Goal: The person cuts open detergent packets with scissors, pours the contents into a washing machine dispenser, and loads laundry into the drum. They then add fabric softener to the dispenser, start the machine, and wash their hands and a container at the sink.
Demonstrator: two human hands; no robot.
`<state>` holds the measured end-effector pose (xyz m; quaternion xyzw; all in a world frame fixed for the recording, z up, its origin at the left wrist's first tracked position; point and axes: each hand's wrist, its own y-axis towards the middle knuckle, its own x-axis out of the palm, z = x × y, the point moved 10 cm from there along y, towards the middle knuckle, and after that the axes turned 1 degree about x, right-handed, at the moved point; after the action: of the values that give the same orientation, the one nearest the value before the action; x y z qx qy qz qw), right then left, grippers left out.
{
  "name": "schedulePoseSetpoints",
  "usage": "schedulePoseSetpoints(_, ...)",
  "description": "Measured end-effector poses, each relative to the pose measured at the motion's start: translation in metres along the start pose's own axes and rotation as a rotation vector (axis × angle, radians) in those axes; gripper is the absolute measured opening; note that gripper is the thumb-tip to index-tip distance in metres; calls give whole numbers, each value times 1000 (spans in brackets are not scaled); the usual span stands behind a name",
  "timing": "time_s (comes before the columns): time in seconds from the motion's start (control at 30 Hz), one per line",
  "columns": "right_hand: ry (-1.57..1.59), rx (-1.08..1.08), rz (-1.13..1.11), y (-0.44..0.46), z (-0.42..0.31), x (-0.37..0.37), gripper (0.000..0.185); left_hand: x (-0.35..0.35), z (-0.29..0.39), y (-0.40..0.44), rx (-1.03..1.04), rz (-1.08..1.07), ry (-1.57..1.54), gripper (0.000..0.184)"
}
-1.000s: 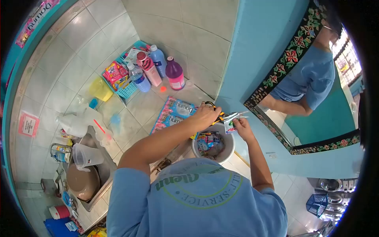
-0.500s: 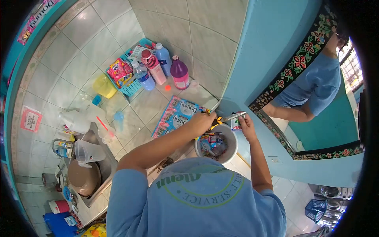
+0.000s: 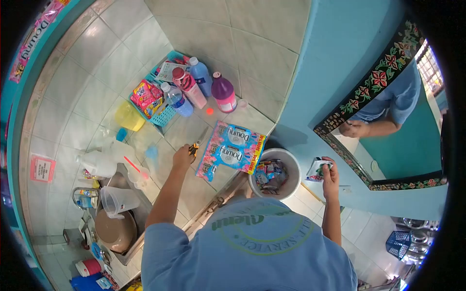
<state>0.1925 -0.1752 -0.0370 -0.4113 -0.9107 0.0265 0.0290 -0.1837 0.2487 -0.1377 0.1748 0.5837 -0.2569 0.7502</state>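
Note:
My left hand (image 3: 182, 158) is over the tiled counter, closed around the black and yellow handles of a pair of scissors (image 3: 194, 148). The blades point away from me, left of a sheet of blue and pink Downy sachets (image 3: 232, 148) lying flat on the counter. Off to the right, my right hand (image 3: 331, 175) pinches a small white, green and red sachet (image 3: 318, 169) in front of the blue wall. Between my two hands stands a white bucket (image 3: 294, 189) with several torn wrappers (image 3: 270, 173) inside.
At the back corner, a turquoise basket (image 3: 164, 116) holds packets, beside several bottles, including a purple bottle (image 3: 224, 93). To the left, a sink (image 3: 141, 206) contains a brown basin (image 3: 115, 230) and a clear pitcher (image 3: 119, 200). A mirror (image 3: 383, 82) hangs on the right wall.
My left hand has moved left with the scissors, from above the bucket to the counter. The right hand has shifted right and down with the sachet. The Downy sheet is now uncovered.

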Motion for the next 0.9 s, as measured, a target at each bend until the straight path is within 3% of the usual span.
schedulePoseSetpoints(0.07, -34, -41, 65, -15, -22, -5, 25, 1, 0, 12, 74, 9, -8, 30)
schedulePoseSetpoints(0.13, -28, -53, 132, -32, -40, -10, 25, 22, -4, 24, 24, -213, 172, 30)
schedulePoseSetpoints(0.23, -63, -90, 216, -59, -57, -20, 26, 23, 31, 64, 127, -272, 190, 34)
schedulePoseSetpoints(0.3, -94, -132, 354, -80, -72, -27, 28, -8, 93, 97, 312, -2, -103, 53)
schedulePoseSetpoints(0.37, -103, -104, 374, -101, -80, -26, 29, -70, 142, 112, 369, 425, -498, 81)
schedulePoseSetpoints(0.43, -74, -154, 449, -124, -81, -31, 31, -55, 142, 148, 262, 554, -587, 107)
schedulePoseSetpoints(0.63, 91, -153, 634, -194, -68, -44, 37, -32, 151, 179, 211, 544, -998, 108)
schedulePoseSetpoints(0.67, 93, -157, 648, -203, -69, -45, 35, -32, 150, 180, 192, 564, -1021, 100)
schedulePoseSetpoints(0.9, 60, -146, 784, -231, -70, -50, 33, -41, 146, 178, 338, 375, -1011, 95)
